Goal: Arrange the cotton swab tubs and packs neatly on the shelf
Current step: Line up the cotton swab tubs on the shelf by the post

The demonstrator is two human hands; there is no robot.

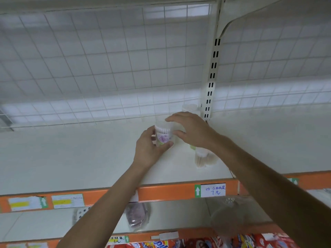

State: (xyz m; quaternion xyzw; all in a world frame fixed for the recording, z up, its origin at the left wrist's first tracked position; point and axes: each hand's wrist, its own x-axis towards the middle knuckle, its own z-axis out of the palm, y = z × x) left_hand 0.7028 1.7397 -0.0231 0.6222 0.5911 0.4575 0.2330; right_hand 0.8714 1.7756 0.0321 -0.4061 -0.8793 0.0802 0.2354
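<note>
1. The cotton swab tub [162,136] is gripped by the left hand [150,149], whose fingers and thumb are curled round its clear wall. It is held near the middle of the white shelf [71,158], just left of the other tubs. Whether its base rests on the shelf cannot be told.
2. The right hand [192,131] is held over the tub's right side, with fingers straight and slightly spread and the thumb apart. Whether the lid is touched cannot be told.
3. The step in hand is judged to be the setting of this tub into line. It is best lowered flat onto its base, label turned to the front, and slid against its neighbour rather than dropped.
4. A straight file can be taken from the wooden-stick tub [204,158] near the front edge and the rear tub [190,106] by the slotted upright [212,83].
5. Such light tubs are probably easily tipped, and the right wrist lies just beside the wooden-stick tub, so care is called for.
6. The held tub is clear and round, packed with upright white-tipped swabs, and bears a pink-and-purple label.
</note>
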